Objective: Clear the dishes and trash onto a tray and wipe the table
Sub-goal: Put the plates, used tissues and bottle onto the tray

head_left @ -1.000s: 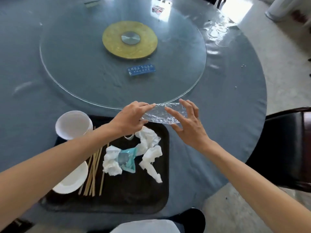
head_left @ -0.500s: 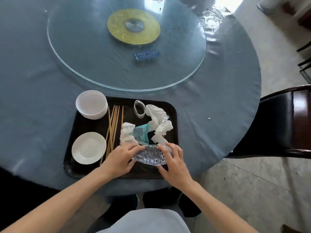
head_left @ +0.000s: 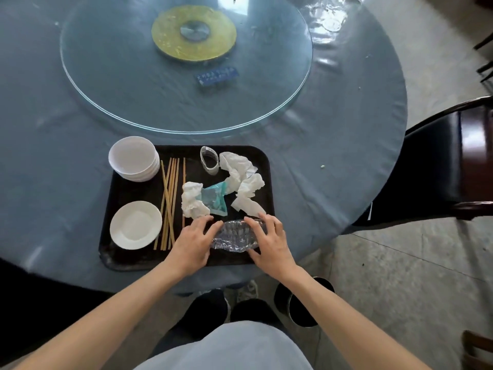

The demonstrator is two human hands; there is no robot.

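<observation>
Now both hands, left (head_left: 193,243) and right (head_left: 269,243), setting crumpled wrap (head_left: 236,236) onto tray (head_left: 106,252), fingers lightly curled round it; next: releasing, then wiping worktop (head_left: 333,156).

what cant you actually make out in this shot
- Head view: the blue label on the glass turntable; its print is too small and blurred to read.
- Tray surface under the crumpled clear plastic, covered by the left hand and right hand.
- Dark chair, cut off by the right edge.
</observation>
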